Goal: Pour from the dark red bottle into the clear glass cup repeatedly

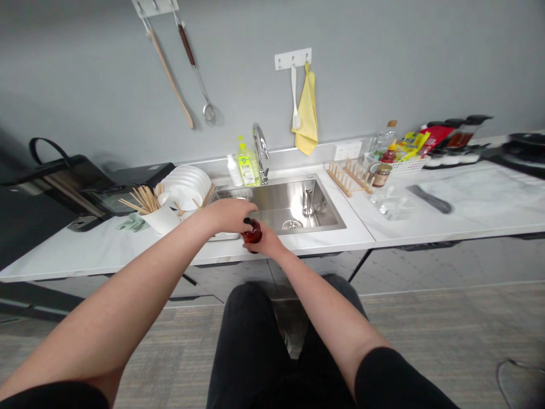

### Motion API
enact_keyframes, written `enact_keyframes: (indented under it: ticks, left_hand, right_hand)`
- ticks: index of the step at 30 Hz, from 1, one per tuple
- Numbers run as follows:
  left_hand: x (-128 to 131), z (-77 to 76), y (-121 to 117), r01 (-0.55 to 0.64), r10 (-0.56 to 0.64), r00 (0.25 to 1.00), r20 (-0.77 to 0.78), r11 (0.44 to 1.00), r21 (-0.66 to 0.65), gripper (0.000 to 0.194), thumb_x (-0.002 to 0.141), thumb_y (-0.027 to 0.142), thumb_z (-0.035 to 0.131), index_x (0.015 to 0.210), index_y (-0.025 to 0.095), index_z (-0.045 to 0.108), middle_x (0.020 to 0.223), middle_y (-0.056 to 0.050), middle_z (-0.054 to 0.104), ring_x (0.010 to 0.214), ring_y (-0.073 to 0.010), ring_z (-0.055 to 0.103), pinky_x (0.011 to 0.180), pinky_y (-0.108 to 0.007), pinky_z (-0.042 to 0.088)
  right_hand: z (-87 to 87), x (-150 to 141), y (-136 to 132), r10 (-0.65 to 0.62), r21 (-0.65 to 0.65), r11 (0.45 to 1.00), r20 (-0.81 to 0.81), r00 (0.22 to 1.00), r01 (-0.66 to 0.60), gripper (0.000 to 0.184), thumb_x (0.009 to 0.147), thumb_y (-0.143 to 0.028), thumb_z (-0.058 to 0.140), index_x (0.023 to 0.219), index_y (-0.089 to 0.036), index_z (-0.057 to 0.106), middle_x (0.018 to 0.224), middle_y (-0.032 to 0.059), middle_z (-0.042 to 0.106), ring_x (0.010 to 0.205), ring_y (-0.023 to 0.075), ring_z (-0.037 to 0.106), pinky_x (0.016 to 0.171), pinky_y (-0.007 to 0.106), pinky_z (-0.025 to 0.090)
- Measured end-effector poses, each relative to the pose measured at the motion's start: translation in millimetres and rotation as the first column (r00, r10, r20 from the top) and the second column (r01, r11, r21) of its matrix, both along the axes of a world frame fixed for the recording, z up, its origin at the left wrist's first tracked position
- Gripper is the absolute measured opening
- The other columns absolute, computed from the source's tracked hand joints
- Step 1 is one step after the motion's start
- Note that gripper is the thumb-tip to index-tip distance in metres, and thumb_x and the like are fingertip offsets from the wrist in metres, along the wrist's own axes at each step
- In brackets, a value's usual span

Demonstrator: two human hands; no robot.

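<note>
Head view: right hand (268, 240) clenches a red bottle (252, 234) at frame centre, left hand (230, 215) just beside it, grip unclear. A wet surface could let it slip into the sink (293, 204).

Black short sleeves (394, 379) (black trousers (251, 352) too)

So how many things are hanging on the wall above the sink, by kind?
Long wooden utensil: 1
Dark-handled metal ladle: 1
White utensil: 1
Yellow cloth: 1
Total: 4
</note>
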State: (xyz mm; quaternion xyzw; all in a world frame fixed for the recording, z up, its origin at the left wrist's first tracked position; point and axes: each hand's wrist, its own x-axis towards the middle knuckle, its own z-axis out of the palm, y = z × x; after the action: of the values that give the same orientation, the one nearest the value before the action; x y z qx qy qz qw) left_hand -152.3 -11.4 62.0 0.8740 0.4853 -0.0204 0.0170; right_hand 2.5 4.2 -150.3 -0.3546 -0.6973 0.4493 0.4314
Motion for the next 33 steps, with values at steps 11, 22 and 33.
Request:
enact_keyframes:
  ticks: [11,22,33]
  left_hand:
    - [-7.4,-3.1,8.3,-0.069,0.068,0.995,-0.074,0.998,-0.006,0.022,0.087,0.044,0.078,0.073,0.027,0.079,0.070,-0.009,0.072,0.076,-0.0299,0.072,0.079,-0.039,0.051]
    - [-45.5,-50.3,-1.6,-0.252,0.193,0.903,0.385,0.961,0.111,0.052,0.107,0.066,0.055,0.127,0.029,0.086,0.113,-0.008,0.088,0.095,-0.0277,0.079,0.086,-0.036,0.054]
    - [-28.9,-205.5,-3.0,-0.616,0.437,0.740,0.511,0.745,0.255,0.055,0.113,0.056,0.045,0.137,0.018,0.076,0.141,-0.024,0.076,0.137,-0.0431,0.065,0.116,-0.054,0.049]
  right_hand:
    - [2.4,2.0,-2.2,-0.017,0.003,1.000,0.006,1.000,0.017,0.088,0.066,-0.043,0.104,0.145,-0.027,0.068,0.123,0.0061,0.084,0.115,0.0357,0.080,0.106,0.054,0.062]
    - [0.9,4.9,-11.1,-0.011,0.030,0.999,-0.031,0.999,0.012,0.090,0.069,-0.045,0.103,0.148,-0.025,0.064,0.133,0.0095,0.082,0.122,0.0352,0.079,0.113,0.054,0.060]
    - [8.3,218.6,-28.0,-0.598,0.097,0.791,-0.085,0.797,0.604,0.093,0.069,-0.063,0.099,0.143,-0.023,0.059,0.135,0.0174,0.075,0.124,0.0373,0.074,0.117,0.059,0.057]
